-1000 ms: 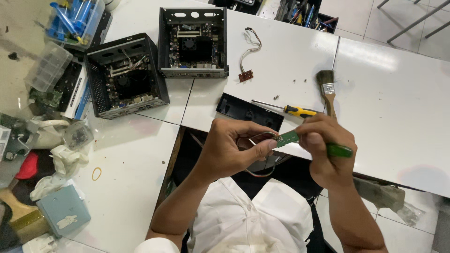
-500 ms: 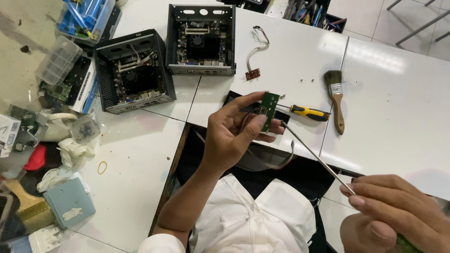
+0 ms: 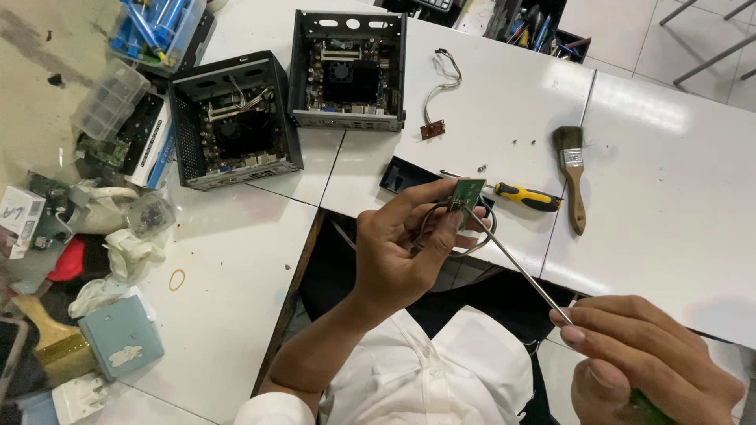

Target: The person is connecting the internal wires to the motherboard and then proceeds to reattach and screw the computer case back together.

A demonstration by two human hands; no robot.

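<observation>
Green circuit board [image 3: 470, 191], small and trailing thin wires, sits pinched between the thumb and fingertips of the left hand [image 3: 402, 248], raised above the white counter [image 3: 669, 197]. Right hand [image 3: 650, 358] grips a long screwdriver [image 3: 516, 264], its tip touching the board. Beyond the left hand lie a yellow-handled screwdriver [image 3: 528, 197] and a paintbrush [image 3: 573, 173].

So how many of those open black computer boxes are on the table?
2. One open black case sits at the left, turned at an angle; the other open black case stands beside it, further back near the table's middle. More may lie outside the camera's view.
</observation>
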